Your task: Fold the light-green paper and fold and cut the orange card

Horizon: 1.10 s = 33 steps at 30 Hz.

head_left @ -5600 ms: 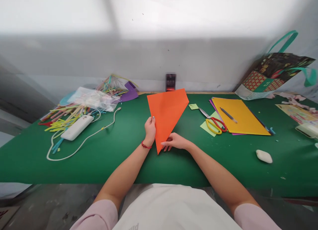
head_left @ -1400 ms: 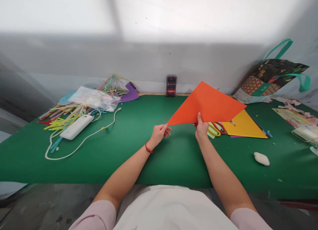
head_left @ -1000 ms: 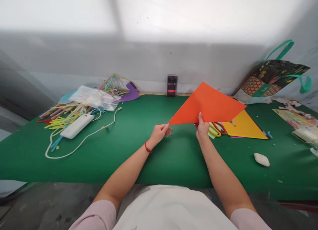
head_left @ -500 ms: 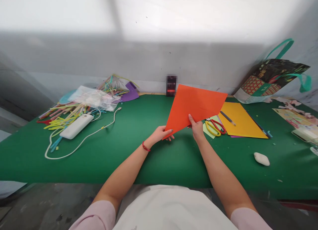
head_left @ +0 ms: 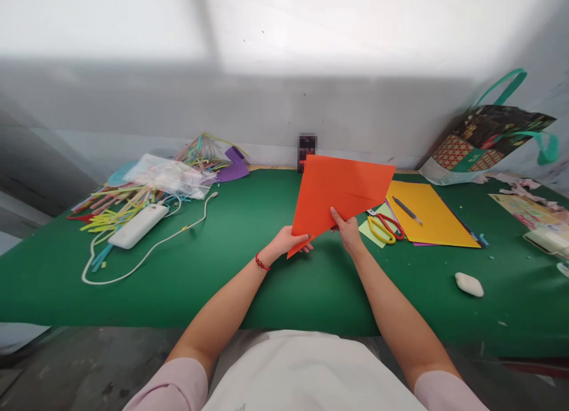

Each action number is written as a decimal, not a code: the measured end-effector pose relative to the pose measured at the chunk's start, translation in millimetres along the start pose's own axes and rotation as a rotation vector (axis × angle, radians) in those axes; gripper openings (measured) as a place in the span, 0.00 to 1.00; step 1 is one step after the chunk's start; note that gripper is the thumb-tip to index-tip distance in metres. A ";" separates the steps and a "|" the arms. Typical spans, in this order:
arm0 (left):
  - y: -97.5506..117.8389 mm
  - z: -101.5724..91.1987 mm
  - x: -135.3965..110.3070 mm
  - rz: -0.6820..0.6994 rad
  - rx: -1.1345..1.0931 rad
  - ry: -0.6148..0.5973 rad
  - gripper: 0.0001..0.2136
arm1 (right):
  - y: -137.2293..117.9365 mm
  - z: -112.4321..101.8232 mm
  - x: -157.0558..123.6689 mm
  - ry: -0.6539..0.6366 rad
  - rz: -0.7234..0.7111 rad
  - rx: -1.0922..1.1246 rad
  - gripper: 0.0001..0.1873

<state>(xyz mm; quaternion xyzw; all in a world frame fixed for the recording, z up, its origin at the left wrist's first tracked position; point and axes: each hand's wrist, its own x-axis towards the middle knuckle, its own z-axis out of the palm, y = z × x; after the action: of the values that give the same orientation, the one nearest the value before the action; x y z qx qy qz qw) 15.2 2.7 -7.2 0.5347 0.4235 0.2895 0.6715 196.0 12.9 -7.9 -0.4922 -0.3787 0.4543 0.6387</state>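
A folded sheet of orange paper [head_left: 342,186] is held up at a tilt over the green table [head_left: 213,251]. Its near left corner is pinched by my left hand [head_left: 291,241], thumb on top and fingers underneath. My right hand [head_left: 349,230] grips the lower edge, its thumb pressed on the front face and its fingers mostly hidden behind. To the right of that hand lie scissors [head_left: 386,228] with yellow and red handles, on light green paper [head_left: 370,236]. Yellow paper [head_left: 438,212] with a grey pen [head_left: 406,210] on it is beside them.
On the left are a heap of coloured strips [head_left: 106,215], a plastic bag [head_left: 171,173], purple paper [head_left: 235,167] and a white power bank [head_left: 138,225] with a looping cable [head_left: 146,258]. At right stand a patterned bag [head_left: 478,147] and a white case [head_left: 469,284]. A dark blurred object [head_left: 307,144] leans against the wall.
The orange paper has shifted a little left and turned slightly, and a layered edge now shows at its top left. My right hand has moved slightly left along with it.
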 end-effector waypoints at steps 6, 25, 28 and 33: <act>-0.2 1.3 2.0 -0.008 0.002 0.081 0.10 | 5.3 0.5 -0.4 -0.002 -0.013 -0.033 0.23; -0.3 0.2 -0.4 0.084 -0.089 -0.019 0.21 | 7.6 10.2 -15.5 -0.510 0.046 -0.179 0.27; 1.9 1.8 -1.4 0.081 -0.099 0.004 0.22 | 5.1 9.1 -15.4 -0.524 0.062 -0.199 0.27; 8.1 2.6 -5.1 0.066 -0.118 -0.003 0.19 | 1.3 7.7 -16.0 -0.569 0.103 -0.206 0.31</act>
<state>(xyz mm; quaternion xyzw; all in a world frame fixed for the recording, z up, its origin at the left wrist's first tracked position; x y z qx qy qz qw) 15.5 -0.7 2.0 0.5083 0.3867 0.3350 0.6928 183.8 0.0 -8.0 -0.4260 -0.5610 0.5649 0.4298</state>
